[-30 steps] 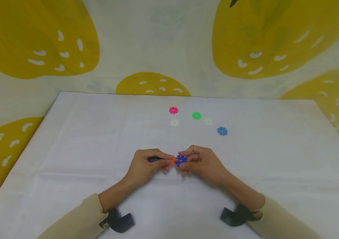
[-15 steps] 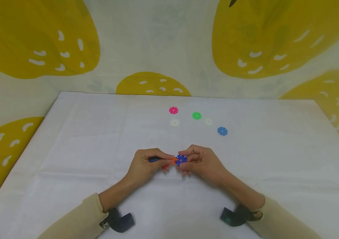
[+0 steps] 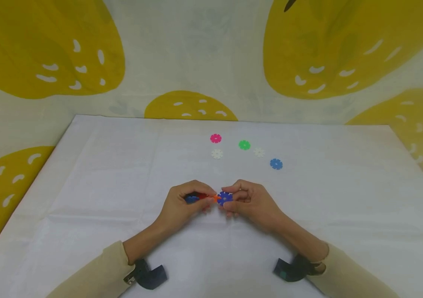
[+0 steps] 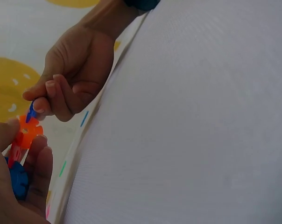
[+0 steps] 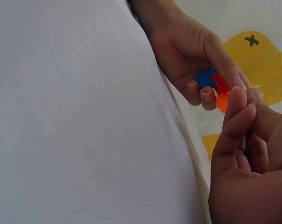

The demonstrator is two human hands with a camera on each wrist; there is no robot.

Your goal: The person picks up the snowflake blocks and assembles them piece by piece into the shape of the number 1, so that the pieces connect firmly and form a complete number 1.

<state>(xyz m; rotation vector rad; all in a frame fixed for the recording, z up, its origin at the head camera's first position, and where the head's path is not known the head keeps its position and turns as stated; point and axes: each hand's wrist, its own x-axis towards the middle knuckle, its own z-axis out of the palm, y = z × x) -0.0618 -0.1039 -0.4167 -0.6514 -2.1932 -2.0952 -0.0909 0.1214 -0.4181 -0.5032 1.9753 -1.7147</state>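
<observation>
Over the front middle of the table, my two hands hold a short row of notched plastic building discs. My left hand (image 3: 179, 205) grips the left part with thumb and fingers: a blue disc (image 4: 18, 180) near the palm, a red disc (image 4: 16, 153), then an orange disc (image 4: 31, 131). A dark blue disc (image 3: 225, 198) is pinched at the right end by thumb and index finger of my right hand (image 3: 257, 205). It meets the orange disc edge to edge, at an angle. Fingers partly cover the red and orange discs in the head view.
Farther back on the white-covered table (image 3: 114, 165) lie loose discs: a pink disc (image 3: 216, 138), a green disc (image 3: 244, 145), a white disc (image 3: 217, 154), a second white disc (image 3: 259, 152) and a lighter blue disc (image 3: 276, 164). A patterned cloth (image 3: 248, 99) hangs behind.
My left fingers have shifted slightly and the row has turned a little, so more of the red disc shows and the orange one looks narrower. The right hand keeps its pinch.
</observation>
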